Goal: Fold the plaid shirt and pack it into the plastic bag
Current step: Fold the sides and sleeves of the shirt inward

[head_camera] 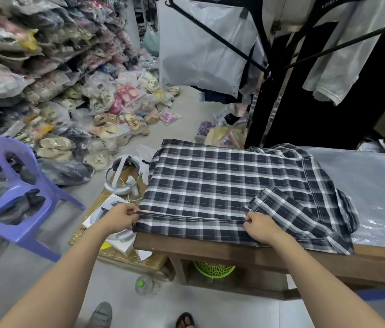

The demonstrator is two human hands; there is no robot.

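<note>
Plaid shirt (222,185) on the table (210,248), plastic bag (373,192) to its right, chair (21,197) left.

From my remote seat I see the plaid shirt (222,183) checked in black, grey and white (thin white stitching along its hems). The table (210,250) edge is brown wood. The plastic sheet (364,185) beside the shirt is clear and shiny. The chair (25,200) is lilac, the floor (186,114) pale grey, the basket (214,268) lime green.
</note>
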